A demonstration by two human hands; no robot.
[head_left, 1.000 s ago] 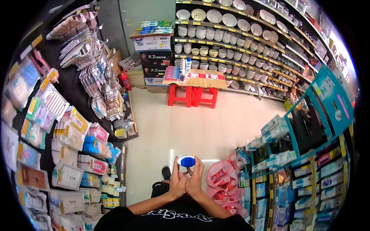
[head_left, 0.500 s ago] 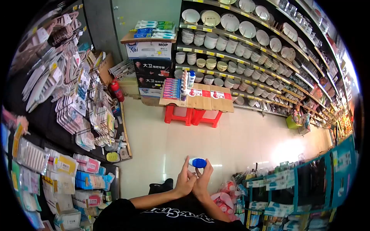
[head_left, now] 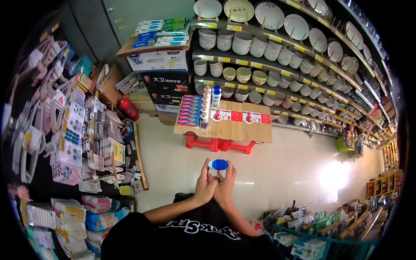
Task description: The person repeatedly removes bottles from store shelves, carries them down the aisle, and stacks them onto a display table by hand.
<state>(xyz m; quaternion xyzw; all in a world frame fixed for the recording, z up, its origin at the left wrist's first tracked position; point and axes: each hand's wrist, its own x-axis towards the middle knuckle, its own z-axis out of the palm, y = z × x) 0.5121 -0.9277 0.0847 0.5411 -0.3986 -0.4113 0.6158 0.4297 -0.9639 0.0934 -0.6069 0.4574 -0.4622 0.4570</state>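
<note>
Between both hands is a white bottle with a blue cap (head_left: 219,164), its cap facing up toward the camera. My left hand (head_left: 205,184) grips its left side, and my right hand (head_left: 225,182) grips its right side. The fingers of the two hands meet below the bottle. Beyond them stands a low wooden-topped table (head_left: 225,128) on red legs. On it lie toothpaste boxes (head_left: 190,110), a row of slim bottles (head_left: 206,106) and white bottles with blue caps (head_left: 216,97). Two red-and-white cards lie at the right.
Curved shelves of bowls and plates (head_left: 286,56) fill the back right. Stacked mop boxes (head_left: 167,80) stand behind the table, near a red fire extinguisher (head_left: 128,108). Hangers (head_left: 32,143) and packets line the left. A teal-edged rack (head_left: 325,234) is at the lower right.
The table and shelves now appear larger and nearer. My hands, still around the bottle, sit slightly higher in view. More goods show in the lower right rack.
</note>
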